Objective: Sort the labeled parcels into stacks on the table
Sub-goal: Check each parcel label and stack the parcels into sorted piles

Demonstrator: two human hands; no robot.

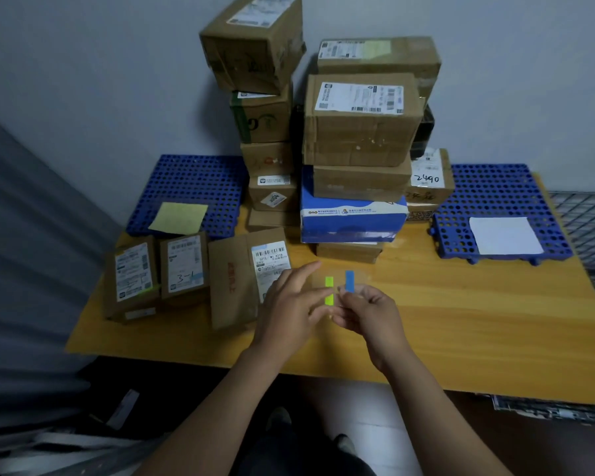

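Above the wooden table my right hand pinches a clear sheet that carries a blue sticker strip and a yellow-green strip. The fingers of my left hand touch the yellow-green strip; whether they pinch it is unclear. Three labelled brown parcels lie at the front left: one, one marked "3-1", and a flat one partly behind my left hand. Tall piles of cardboard parcels and a blue-and-white box stand at the back centre.
A blue perforated mat at the back left bears a yellow paper sheet. Another blue mat at the back right bears a white sheet. A wire rack stands off the table's right edge. Walls close in behind and left.
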